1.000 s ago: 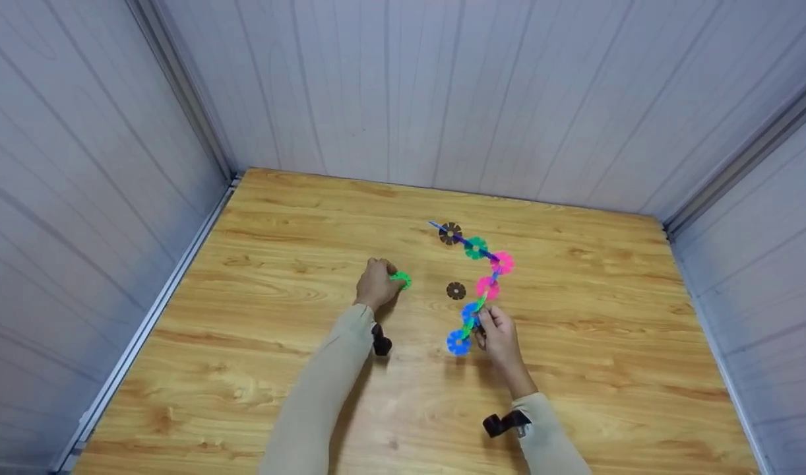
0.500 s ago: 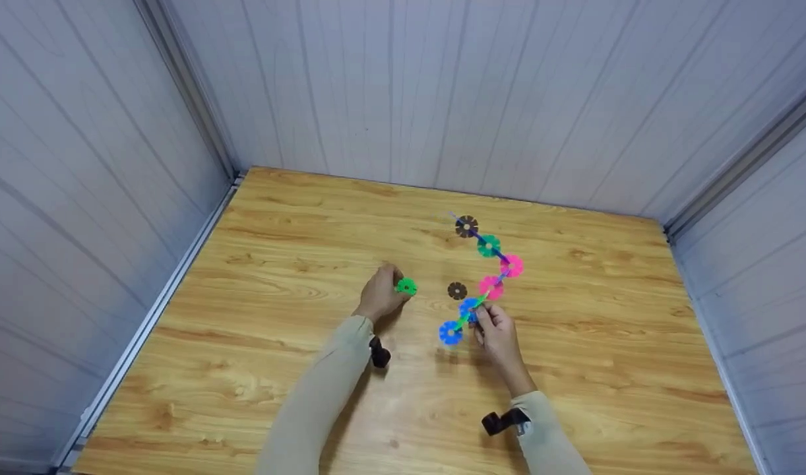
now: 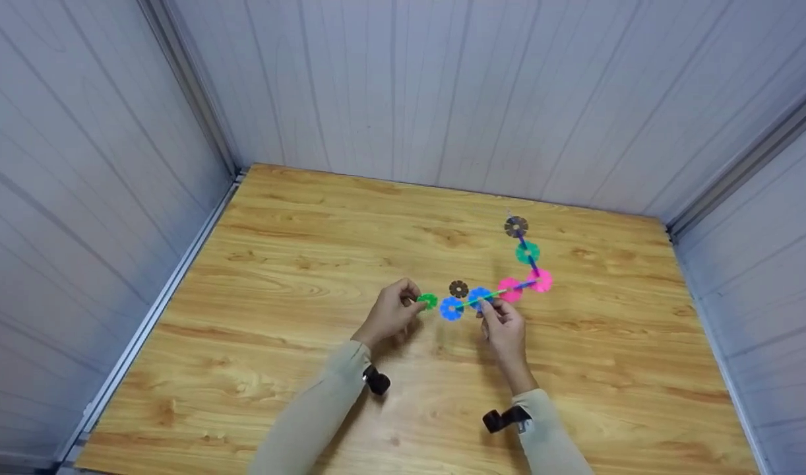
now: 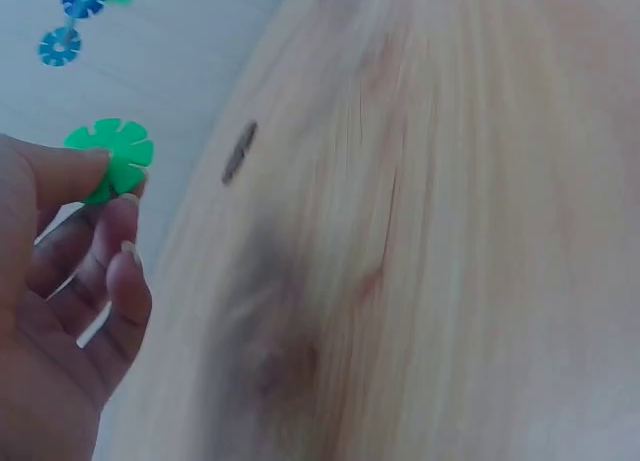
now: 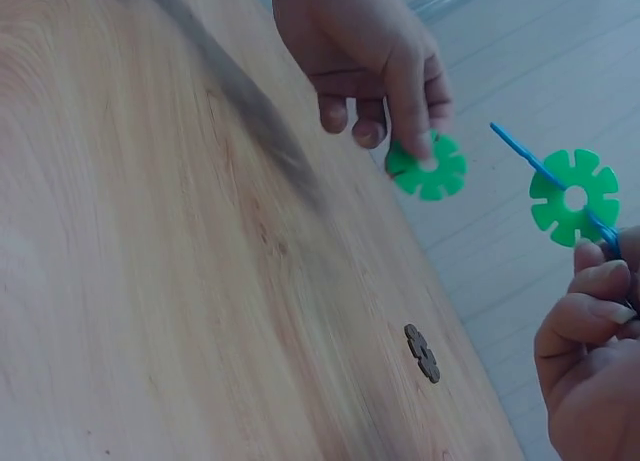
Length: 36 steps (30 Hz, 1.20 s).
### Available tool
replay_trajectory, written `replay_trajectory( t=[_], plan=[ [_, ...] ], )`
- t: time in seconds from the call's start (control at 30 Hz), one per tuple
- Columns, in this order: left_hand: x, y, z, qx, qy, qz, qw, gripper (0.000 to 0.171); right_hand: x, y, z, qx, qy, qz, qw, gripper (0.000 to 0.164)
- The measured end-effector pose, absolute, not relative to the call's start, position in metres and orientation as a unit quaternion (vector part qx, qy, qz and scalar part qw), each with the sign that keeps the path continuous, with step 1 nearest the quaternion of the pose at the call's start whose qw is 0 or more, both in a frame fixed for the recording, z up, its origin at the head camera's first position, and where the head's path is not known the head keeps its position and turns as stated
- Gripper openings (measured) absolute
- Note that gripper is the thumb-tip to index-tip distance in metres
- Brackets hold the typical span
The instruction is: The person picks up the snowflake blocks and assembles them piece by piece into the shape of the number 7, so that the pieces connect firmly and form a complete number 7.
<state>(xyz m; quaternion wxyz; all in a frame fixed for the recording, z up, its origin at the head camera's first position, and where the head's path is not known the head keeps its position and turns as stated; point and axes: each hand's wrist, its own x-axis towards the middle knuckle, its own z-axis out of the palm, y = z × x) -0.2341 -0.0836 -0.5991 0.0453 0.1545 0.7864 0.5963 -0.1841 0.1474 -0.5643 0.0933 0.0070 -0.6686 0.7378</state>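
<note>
My left hand (image 3: pixel 391 311) pinches a green notched plastic disc (image 4: pixel 122 153) between thumb and fingers, above the table. My right hand (image 3: pixel 506 333) grips a chain of interlocked notched discs by a blue disc (image 3: pixel 480 299) near its left end. Another blue disc (image 3: pixel 451 308) forms that end, facing the green disc with a small gap between them. From my right hand the chain runs right through pink discs (image 3: pixel 540 280), then bends away through a teal disc (image 3: pixel 527 253) to a dark brown disc (image 3: pixel 516 227). In the right wrist view, a green chain disc (image 5: pixel 575 197) shows beside my fingertips.
A loose brown disc (image 3: pixel 458 289) lies flat on the wooden table (image 3: pixel 297 251), just beyond the gap between the hands. Pale panelled walls (image 3: pixel 416 92) enclose the table at the back and both sides.
The chain has swung to the right at its far part, and its near blue end has risen away from me. My left hand has brought the green disc rightward, closer to that end.
</note>
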Motion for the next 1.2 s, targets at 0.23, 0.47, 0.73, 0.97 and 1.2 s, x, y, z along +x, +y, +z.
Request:
replay_trajectory(
  t=[0.23, 0.47, 0.73, 0.97, 1.2],
  plan=[
    [-0.222, -0.076, -0.592, 0.204, 0.775, 0.598, -0.007, 0.009, -0.182, 0.149, -0.561, -0.016, -0.674, 0.724, 0.146, 0.021],
    [-0.218, -0.071, -0.588, 0.213, 0.747, 0.630, -0.018, 0.007, -0.182, 0.151, -0.562, -0.020, -0.654, 0.744, 0.134, 0.023],
    [-0.215, -0.065, -0.591, 0.221, 0.727, 0.650, -0.020, 0.006, -0.188, 0.158, -0.574, -0.012, -0.634, 0.767, 0.092, 0.023],
    [-0.209, -0.066, -0.580, 0.248, 0.737, 0.626, -0.058, 0.006, -0.195, 0.165, -0.584, -0.028, -0.629, 0.776, 0.046, 0.029],
    [-0.199, -0.065, -0.556, 0.276, 0.728, 0.620, -0.092, 0.010, -0.197, 0.164, -0.581, -0.014, -0.623, 0.780, 0.064, 0.032]
  ],
)
